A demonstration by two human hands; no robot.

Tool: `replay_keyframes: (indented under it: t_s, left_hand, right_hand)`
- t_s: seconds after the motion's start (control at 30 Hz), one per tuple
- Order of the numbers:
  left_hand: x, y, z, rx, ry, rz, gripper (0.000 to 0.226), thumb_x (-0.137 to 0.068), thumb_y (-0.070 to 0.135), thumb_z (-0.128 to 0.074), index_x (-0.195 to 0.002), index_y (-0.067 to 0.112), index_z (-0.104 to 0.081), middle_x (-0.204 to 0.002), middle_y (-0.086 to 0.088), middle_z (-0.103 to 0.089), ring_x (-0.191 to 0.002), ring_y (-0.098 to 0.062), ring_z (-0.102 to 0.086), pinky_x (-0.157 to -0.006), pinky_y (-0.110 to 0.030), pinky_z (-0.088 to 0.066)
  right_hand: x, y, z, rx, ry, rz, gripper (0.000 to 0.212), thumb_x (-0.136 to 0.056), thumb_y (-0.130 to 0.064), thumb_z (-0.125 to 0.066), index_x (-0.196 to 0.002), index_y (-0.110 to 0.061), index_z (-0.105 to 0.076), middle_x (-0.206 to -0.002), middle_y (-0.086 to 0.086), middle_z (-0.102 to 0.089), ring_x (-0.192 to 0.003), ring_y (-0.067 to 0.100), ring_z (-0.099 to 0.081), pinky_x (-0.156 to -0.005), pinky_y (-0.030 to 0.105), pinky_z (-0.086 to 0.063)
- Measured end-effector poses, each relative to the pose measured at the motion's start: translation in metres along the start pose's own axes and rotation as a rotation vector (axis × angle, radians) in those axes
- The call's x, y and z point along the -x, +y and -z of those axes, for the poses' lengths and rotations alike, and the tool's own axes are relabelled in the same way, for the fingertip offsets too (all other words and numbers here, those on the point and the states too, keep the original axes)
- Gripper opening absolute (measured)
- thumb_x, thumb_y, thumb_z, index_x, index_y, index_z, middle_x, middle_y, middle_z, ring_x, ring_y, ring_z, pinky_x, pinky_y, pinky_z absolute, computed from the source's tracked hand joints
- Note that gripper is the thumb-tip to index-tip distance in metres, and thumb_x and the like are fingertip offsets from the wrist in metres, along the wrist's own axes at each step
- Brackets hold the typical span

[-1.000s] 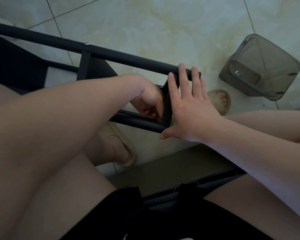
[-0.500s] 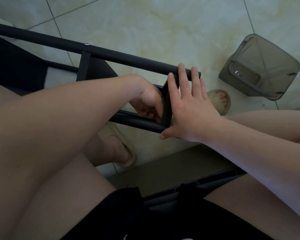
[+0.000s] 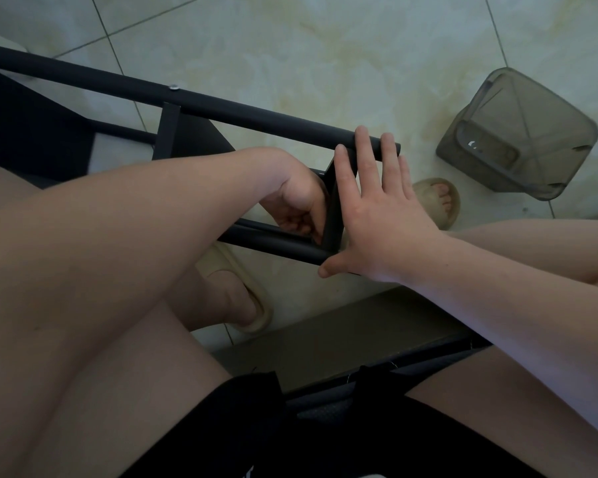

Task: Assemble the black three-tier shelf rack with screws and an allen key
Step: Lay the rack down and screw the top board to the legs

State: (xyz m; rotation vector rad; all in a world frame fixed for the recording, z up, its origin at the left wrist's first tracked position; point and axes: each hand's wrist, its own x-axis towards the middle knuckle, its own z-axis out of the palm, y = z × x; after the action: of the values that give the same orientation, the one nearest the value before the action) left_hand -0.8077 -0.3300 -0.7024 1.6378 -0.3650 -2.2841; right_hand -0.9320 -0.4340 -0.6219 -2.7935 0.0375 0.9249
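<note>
Pale tiled floor (image 3: 325, 46). Near: beige slipper (image 3: 252, 315) on foot below left forearm. Black shelf rack (image 3: 168, 132) lies on side across floor. Left hand (image 3: 297, 201) inside frame by lower tube (image 3: 273, 243), fingers curled; what they hold is hidden. Right hand (image 3: 377, 215) flat, fingers straight, pressing end panel (image 3: 330, 219), fingertips over upper tube (image 3: 256, 113). Screw head (image 3: 174, 86) on that tube. Far right: smoky plastic container (image 3: 518, 136).

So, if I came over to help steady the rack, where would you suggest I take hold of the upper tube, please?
Probably the bare stretch of the upper tube between the screw and the right hand, coming from above. It is a slim round bar that fingers can wrap, and nothing covers it there.
</note>
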Motion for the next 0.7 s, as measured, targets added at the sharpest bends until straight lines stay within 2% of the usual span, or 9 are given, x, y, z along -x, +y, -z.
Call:
replay_keyframes:
  t_s: [0.1,0.17,0.27,0.37,0.47,0.53,0.57,0.63,0.7]
  left_hand:
    - [0.002,-0.001,-0.001,0.001,-0.009,-0.004,0.012,-0.088,0.002,-0.064,-0.096,0.01,-0.069,-0.077,0.001,-0.066,-0.066,-0.008,-0.056,-0.062,-0.02,-0.043]
    - [0.003,-0.002,0.0,0.018,0.007,-0.006,0.024,-0.087,0.001,-0.064,-0.11,0.007,-0.067,-0.089,-0.003,-0.067,-0.076,-0.01,-0.06,-0.067,-0.022,-0.044]
    - [0.007,-0.004,0.006,0.007,0.138,-0.014,0.032,-0.088,0.01,-0.068,-0.12,0.017,-0.067,-0.105,0.002,-0.075,-0.093,-0.011,-0.069,-0.077,-0.027,-0.051]
    - [0.016,-0.005,0.013,-0.103,0.325,-0.001,0.025,-0.091,0.025,-0.068,-0.115,0.029,-0.068,-0.107,0.011,-0.074,-0.102,-0.009,-0.067,-0.08,-0.03,-0.051]
    - [0.032,-0.003,0.022,-0.287,0.494,0.039,0.023,-0.091,0.042,-0.065,-0.11,0.029,-0.069,-0.102,0.014,-0.072,-0.097,-0.007,-0.066,-0.075,-0.029,-0.051]
    - [0.048,-0.004,0.027,-0.312,0.574,0.048,0.029,-0.094,0.052,-0.058,-0.103,0.027,-0.069,-0.097,0.013,-0.072,-0.093,-0.009,-0.067,-0.072,-0.029,-0.051]
    - [0.058,-0.005,0.029,-0.319,0.611,0.051,0.035,-0.095,0.057,-0.054,-0.101,0.026,-0.07,-0.095,0.012,-0.072,-0.092,-0.011,-0.066,-0.074,-0.031,-0.051]
    - [0.079,-0.008,0.031,-0.374,0.696,0.065,0.051,-0.094,0.067,-0.044,-0.098,0.025,-0.071,-0.095,0.009,-0.069,-0.095,-0.016,-0.064,-0.088,-0.037,-0.049]
    - [0.095,-0.012,0.03,-0.413,0.741,0.078,0.062,-0.09,0.075,-0.036,-0.103,0.024,-0.07,-0.099,0.01,-0.067,-0.101,-0.019,-0.061,-0.097,-0.041,-0.041]
  right_hand:
    - [0.0,0.0,-0.001,0.0,0.005,0.001,0.155,-0.062,-0.078,-0.077,-0.157,-0.009,0.024,-0.159,0.019,0.037,-0.147,0.046,0.031,-0.123,0.055,0.01]
    - [-0.001,0.001,-0.002,-0.002,0.008,0.001,0.155,-0.062,-0.079,-0.077,-0.157,-0.009,0.024,-0.16,0.018,0.037,-0.147,0.046,0.031,-0.122,0.055,0.01]
    - [-0.005,0.004,-0.001,-0.008,0.012,0.011,0.154,-0.062,-0.078,-0.077,-0.157,-0.011,0.024,-0.16,0.016,0.038,-0.147,0.045,0.032,-0.123,0.055,0.01]
    - [-0.015,0.012,0.006,0.013,0.022,0.033,0.153,-0.062,-0.08,-0.076,-0.157,-0.013,0.024,-0.161,0.014,0.037,-0.148,0.043,0.032,-0.123,0.056,0.011]
    - [-0.032,0.023,0.019,0.037,0.044,0.051,0.152,-0.061,-0.079,-0.077,-0.158,-0.016,0.022,-0.163,0.012,0.034,-0.149,0.04,0.031,-0.122,0.056,0.012]
    - [-0.043,0.03,0.029,0.032,0.052,0.06,0.151,-0.061,-0.076,-0.079,-0.159,-0.017,0.02,-0.164,0.009,0.033,-0.15,0.037,0.03,-0.122,0.055,0.011]
    - [-0.048,0.033,0.034,0.022,0.056,0.062,0.149,-0.062,-0.074,-0.08,-0.16,-0.018,0.018,-0.165,0.007,0.031,-0.151,0.035,0.029,-0.122,0.055,0.01]
    - [-0.056,0.039,0.042,-0.026,0.08,0.043,0.141,-0.066,-0.067,-0.082,-0.162,-0.021,0.011,-0.167,0.003,0.027,-0.154,0.03,0.023,-0.124,0.055,0.006]
    - [-0.063,0.043,0.049,-0.116,0.16,-0.015,0.127,-0.074,-0.057,-0.082,-0.163,-0.023,0.002,-0.169,0.0,0.02,-0.156,0.028,0.012,-0.126,0.054,-0.001]
